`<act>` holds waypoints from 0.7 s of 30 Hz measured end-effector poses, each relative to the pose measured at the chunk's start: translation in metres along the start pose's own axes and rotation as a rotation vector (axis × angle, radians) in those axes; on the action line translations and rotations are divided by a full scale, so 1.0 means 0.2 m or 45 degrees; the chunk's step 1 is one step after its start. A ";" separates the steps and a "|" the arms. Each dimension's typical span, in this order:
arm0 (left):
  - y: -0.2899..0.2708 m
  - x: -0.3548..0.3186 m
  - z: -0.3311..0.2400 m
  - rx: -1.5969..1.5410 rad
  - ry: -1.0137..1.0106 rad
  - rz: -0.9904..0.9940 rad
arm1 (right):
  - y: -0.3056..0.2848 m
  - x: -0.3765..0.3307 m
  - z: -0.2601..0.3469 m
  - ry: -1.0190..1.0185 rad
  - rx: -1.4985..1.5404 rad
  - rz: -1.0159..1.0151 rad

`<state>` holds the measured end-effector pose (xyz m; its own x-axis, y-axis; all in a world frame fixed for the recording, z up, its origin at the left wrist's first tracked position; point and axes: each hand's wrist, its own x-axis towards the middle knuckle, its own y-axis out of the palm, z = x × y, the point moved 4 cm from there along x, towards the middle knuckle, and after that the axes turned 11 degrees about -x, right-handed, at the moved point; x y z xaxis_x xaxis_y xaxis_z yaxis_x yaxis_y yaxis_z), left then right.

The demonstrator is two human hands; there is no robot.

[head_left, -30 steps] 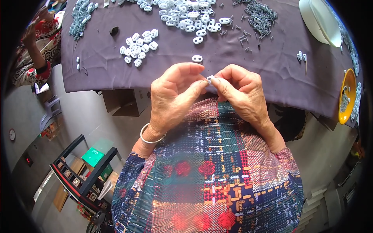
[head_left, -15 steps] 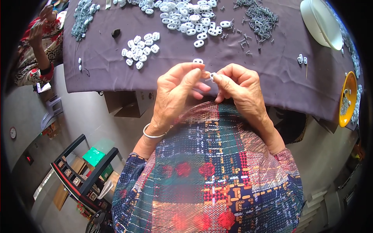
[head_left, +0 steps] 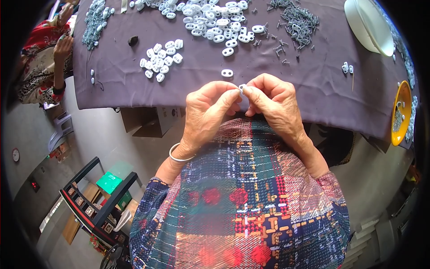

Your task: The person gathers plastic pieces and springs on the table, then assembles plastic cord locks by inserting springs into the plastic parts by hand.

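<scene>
Between the fingertips of both hands, just above the table's front edge, is a small white plastic oval piece with two holes (head_left: 242,88), like a cord lock. My right hand (head_left: 273,99) is closed, pinching it between thumb and index finger. My left hand (head_left: 210,107) is pinched against its left side; whatever lies between those fingertips is hidden. Just beyond the hands, a single white two-hole piece (head_left: 227,73) lies flat. Farther off are a large heap of such pieces (head_left: 210,20), a smaller group (head_left: 162,60) and a pile of grey screw-like parts (head_left: 298,24).
A dark cloth covers the table (head_left: 331,89). A white basin (head_left: 367,27) stands far right, with a yellow bowl (head_left: 401,112) at the right edge. Clear-looking small parts (head_left: 93,24) lie far left. Another person's hand (head_left: 62,47) shows at left. A black-framed rack (head_left: 96,197) stands lower left.
My left hand has moved in and closed its fingertips against the piece's left side; they were more spread before. A thin coiled bit beside the piece is now hidden.
</scene>
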<state>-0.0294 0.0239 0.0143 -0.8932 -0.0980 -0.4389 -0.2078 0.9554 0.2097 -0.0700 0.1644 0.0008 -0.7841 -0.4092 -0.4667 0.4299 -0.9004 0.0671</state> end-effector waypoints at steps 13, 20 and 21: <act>0.00 0.03 0.01 -0.266 -0.143 0.001 | -0.02 0.05 0.00 -0.032 0.009 0.007; 0.00 0.07 0.04 -0.091 -0.070 0.045 | -0.01 0.06 -0.01 -0.062 -0.088 0.006; 0.01 0.08 0.05 -0.144 -0.049 0.015 | -0.02 0.08 -0.02 -0.079 -0.038 0.007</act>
<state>-0.0403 0.0271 -0.0003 -0.8804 -0.0744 -0.4684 -0.2433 0.9186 0.3113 -0.0824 0.1615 -0.0096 -0.8076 -0.4232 -0.4107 0.4464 -0.8938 0.0429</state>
